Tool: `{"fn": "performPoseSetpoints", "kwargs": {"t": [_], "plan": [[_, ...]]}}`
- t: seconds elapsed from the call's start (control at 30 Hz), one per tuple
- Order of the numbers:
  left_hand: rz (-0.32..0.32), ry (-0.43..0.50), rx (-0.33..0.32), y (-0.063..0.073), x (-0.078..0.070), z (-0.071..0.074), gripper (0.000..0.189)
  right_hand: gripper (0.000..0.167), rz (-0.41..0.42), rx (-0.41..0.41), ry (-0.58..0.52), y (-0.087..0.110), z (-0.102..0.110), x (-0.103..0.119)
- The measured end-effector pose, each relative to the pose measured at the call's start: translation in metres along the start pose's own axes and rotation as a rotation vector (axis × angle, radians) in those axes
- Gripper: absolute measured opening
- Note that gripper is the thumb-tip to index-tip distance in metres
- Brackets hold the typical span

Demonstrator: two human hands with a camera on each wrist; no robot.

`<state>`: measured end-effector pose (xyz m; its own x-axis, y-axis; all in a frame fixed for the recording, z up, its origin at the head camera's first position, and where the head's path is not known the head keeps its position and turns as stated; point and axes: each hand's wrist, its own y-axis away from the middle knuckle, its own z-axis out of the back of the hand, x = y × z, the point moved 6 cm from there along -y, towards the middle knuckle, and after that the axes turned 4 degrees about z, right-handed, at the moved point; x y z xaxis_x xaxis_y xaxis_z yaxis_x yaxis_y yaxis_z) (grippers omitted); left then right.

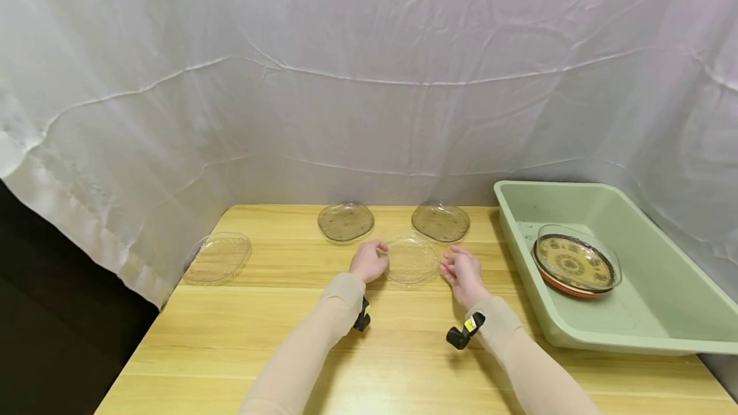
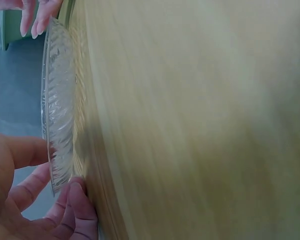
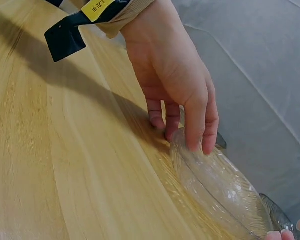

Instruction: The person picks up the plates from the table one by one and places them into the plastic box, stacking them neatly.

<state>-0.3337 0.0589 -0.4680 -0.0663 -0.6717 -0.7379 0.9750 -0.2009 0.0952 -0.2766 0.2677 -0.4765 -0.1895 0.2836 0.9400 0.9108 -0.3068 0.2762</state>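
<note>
A clear ridged glass plate (image 1: 412, 260) lies level at the middle of the wooden table, between both hands. The left hand (image 1: 369, 262) holds its left rim; in the left wrist view the thumb and fingers (image 2: 30, 150) bend about the plate's edge (image 2: 60, 110). Over at the right rim, the right hand (image 1: 462, 274) has its fingers loosely bent, fingertips close beside the glass. The right wrist view shows only its fingertips (image 3: 285, 234) at the lower corner, near the plate's far end.
Two smoky brown glass plates (image 1: 346, 221) (image 1: 441, 221) lie along the table's back edge. Another clear glass plate (image 1: 220, 258) sits at the left edge. A green basin (image 1: 651, 306) at right holds a clear glass dish (image 1: 576, 258) stacked on an orange-rimmed plate (image 1: 567, 288). Pale curtains hang behind.
</note>
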Motion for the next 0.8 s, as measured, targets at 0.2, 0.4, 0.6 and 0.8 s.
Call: {"fn": "performPoseSetpoints", "kwargs": {"t": [0.2, 0.4, 0.6, 0.8], "plan": [[-0.010, -0.055, 0.009, -0.003, 0.003, -0.002, 0.033, 0.062, -0.003, 0.010, 0.005, -0.001, 0.001, 0.000], [-0.023, -0.059, 0.021, -0.004, 0.009, -0.002, 0.034, 0.063, 0.006, 0.021, 0.015, -0.001, 0.002, -0.002], [-0.021, -0.047, 0.051, -0.003, 0.014, -0.001, 0.037, 0.061, 0.001, 0.015, 0.015, -0.002, 0.005, -0.005], [-0.038, -0.055, 0.057, -0.002, 0.016, 0.002, 0.041, 0.061, -0.009, 0.026, 0.021, -0.001, 0.007, -0.005]]}}
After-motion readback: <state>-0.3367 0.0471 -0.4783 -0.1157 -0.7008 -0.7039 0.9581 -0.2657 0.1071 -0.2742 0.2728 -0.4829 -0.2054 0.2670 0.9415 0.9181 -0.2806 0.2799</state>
